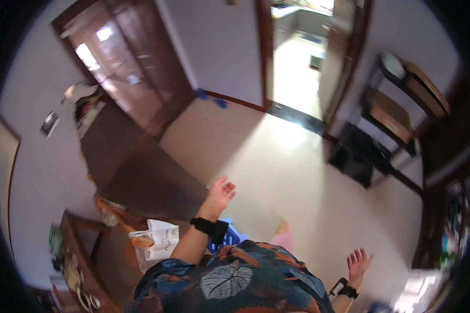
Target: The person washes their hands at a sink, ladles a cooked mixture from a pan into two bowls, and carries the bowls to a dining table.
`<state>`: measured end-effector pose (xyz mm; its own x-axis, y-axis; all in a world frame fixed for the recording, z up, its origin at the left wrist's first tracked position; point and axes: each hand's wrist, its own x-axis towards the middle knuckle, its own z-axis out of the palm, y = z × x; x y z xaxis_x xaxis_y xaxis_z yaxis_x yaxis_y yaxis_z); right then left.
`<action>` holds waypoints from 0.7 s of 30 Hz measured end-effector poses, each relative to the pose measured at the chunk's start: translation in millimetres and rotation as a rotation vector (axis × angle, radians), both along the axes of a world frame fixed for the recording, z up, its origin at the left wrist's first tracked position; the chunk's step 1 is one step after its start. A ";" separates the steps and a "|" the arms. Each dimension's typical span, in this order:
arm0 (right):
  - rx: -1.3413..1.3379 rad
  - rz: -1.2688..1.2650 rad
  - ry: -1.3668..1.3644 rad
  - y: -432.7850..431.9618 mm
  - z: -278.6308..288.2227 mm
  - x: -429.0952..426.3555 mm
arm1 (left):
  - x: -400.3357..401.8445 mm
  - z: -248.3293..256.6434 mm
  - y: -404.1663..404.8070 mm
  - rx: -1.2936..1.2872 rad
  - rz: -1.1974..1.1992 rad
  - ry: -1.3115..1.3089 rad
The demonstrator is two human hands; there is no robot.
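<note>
My left hand (pixel 221 193) is raised over the tiled floor beside the dark tabletop's edge, with its fingers apart and nothing in them. A black band is around that wrist. Off to the lower right, my right hand (pixel 359 261) hangs over the floor, fingers spread and empty, with a dark strap and a small device at the wrist. Near my left forearm are a white bag bearing writing (pixel 166 238) and a blue plastic item (pixel 230 236), partly hidden by the forearm and my shirt.
A dark wooden table (pixel 152 180) stands at the left. Ahead are a brown door (pixel 141 58) and an open kitchen doorway (pixel 297 78). Blue footwear (pixel 220 103) lies by the wall. A black rack (pixel 399 133) holds cardboard boxes (pixel 391 115) at the right.
</note>
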<state>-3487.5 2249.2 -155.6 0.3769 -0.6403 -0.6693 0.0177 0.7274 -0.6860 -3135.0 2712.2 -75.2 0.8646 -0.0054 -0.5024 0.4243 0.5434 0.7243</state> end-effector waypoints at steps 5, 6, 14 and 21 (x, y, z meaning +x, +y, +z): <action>-0.080 0.197 -0.145 -91.9 0.9 184.7 | 88.5 38.2 -35.9 0.040 0.141 0.108; -0.087 0.257 -0.179 -106.1 2.9 227.3 | 110.1 42.3 -43.8 0.052 0.164 0.134; 0.099 0.522 -0.405 -124.0 63.3 505.3 | 252.2 -70.7 -49.1 -0.021 0.201 0.119; 0.029 0.491 -0.516 -165.9 104.9 679.7 | 429.4 -103.2 -94.9 -0.276 0.295 0.269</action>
<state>-2807.8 2083.3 -50.7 0.8905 -0.3000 -0.3420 0.0006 0.7525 -0.6586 -2705.6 2617.3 -178.4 0.6887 0.0553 -0.7229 0.3762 0.8251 0.4216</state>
